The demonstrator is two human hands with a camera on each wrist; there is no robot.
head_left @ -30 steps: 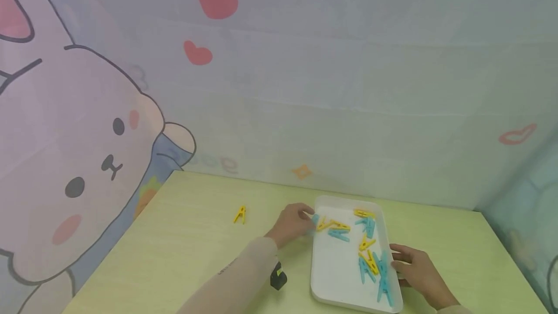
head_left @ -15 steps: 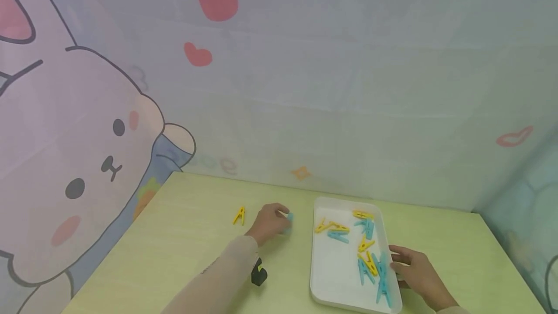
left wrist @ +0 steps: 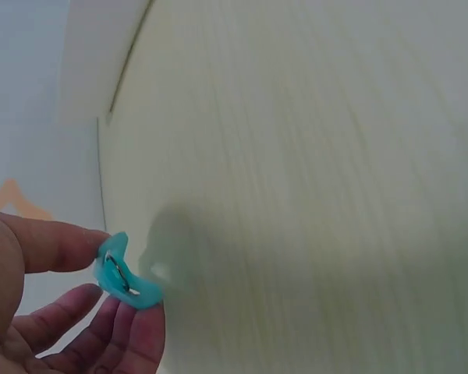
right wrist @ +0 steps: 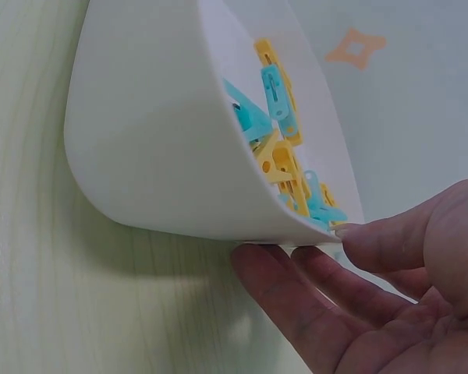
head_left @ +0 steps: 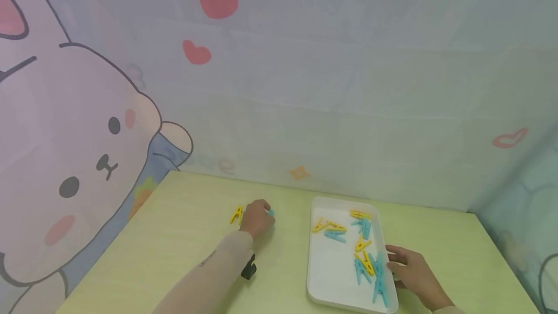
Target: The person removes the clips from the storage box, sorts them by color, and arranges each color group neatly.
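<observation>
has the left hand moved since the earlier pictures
Yes, leftward: the left hand, pinching a blue clothespin, was by the white tray a second ago and is now close beside the yellow clothespin on the table.

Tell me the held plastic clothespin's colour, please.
The plastic clothespin is turquoise, clearest in the left wrist view.

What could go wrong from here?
1. Slip: the left hand only pinches the teal clip between thumb and fingers, so it might drop.
2. Knock: the yellow clip on the table sits close beside that hand and could get bumped.
3. Shift: the right hand grips the white tray at its edge; a tug might slide it.
</observation>
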